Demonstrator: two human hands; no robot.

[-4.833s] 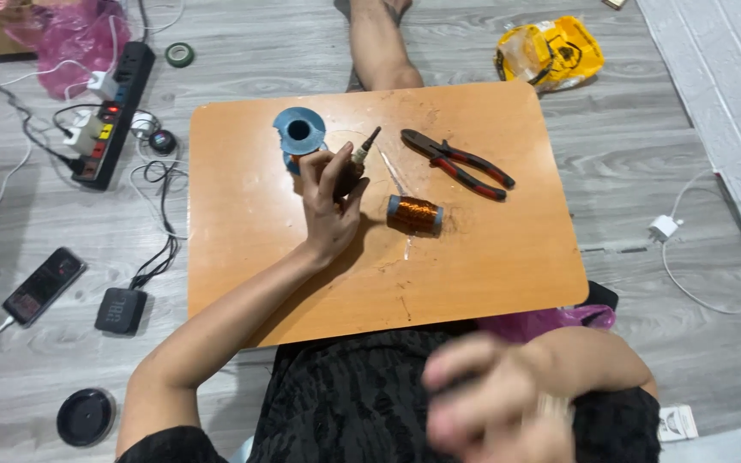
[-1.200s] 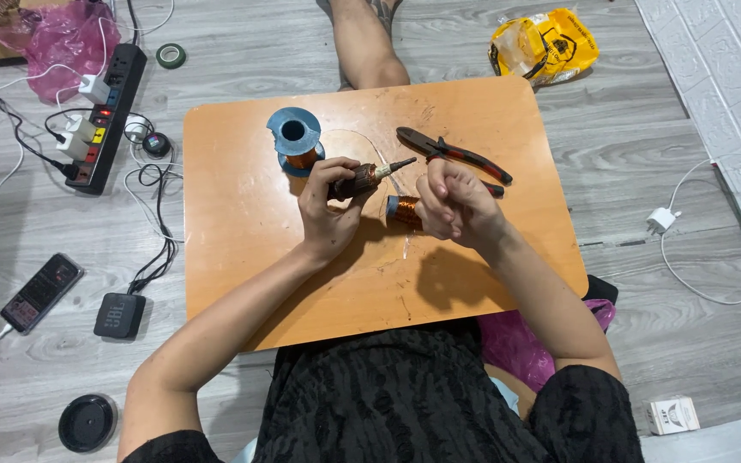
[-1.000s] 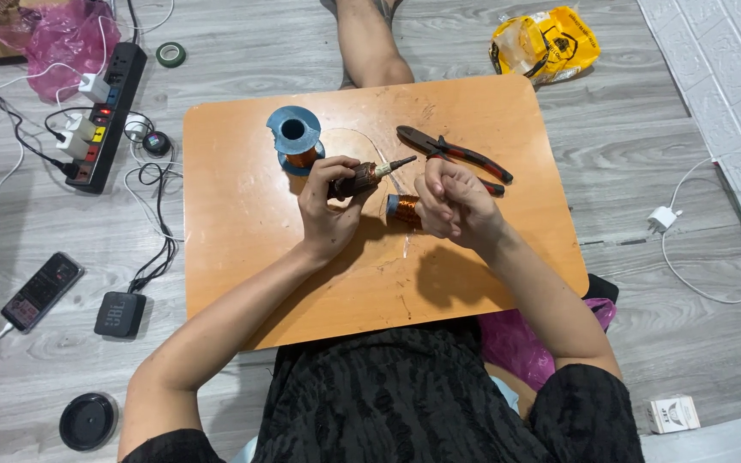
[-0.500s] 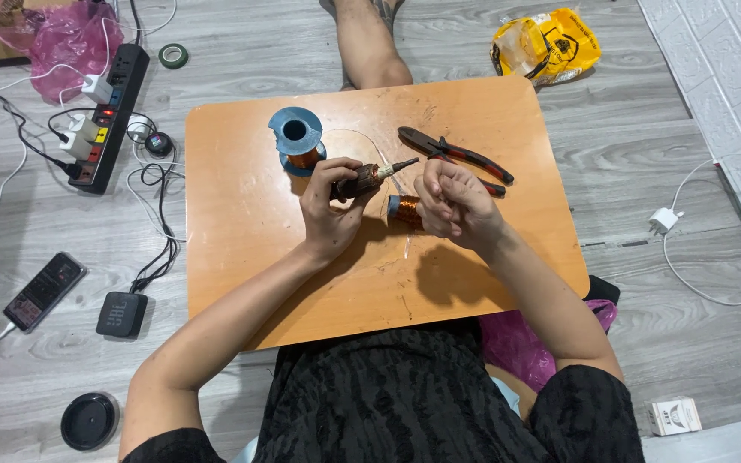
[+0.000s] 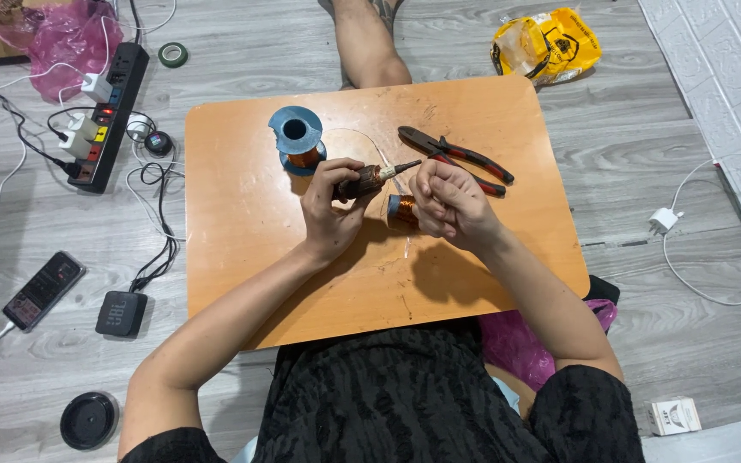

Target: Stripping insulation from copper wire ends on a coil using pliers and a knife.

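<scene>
The left hand [image 5: 329,204] is wrapped around a small motor armature [image 5: 369,178], a dark, copper-wound rotor whose thin metal shaft points right and slightly up, out past the thumb. The armature is held just above the middle of the orange low table [image 5: 242,249]. The right hand [image 5: 449,202] is curled into a loose fist just to the right of the shaft tip, fingertips pinched together; what they pinch is too fine to make out, so I cannot tell whether they hold wire. Between the two hands, partly hidden by the right-hand fingers, a second copper-wound coil [image 5: 401,209] lies on the table top. Behind the left hand stands a blue spool of copper wire [image 5: 299,141], upright on its flange and near the knuckles without touching them. Red-handled pliers [image 5: 456,158] lie shut on the table beyond the right hand, slanted from upper left to lower right. On the grey floor to the left sit a black power strip [image 5: 111,115] with plugs in it, a phone [image 5: 43,290] and a small black speaker [image 5: 122,312].
</scene>
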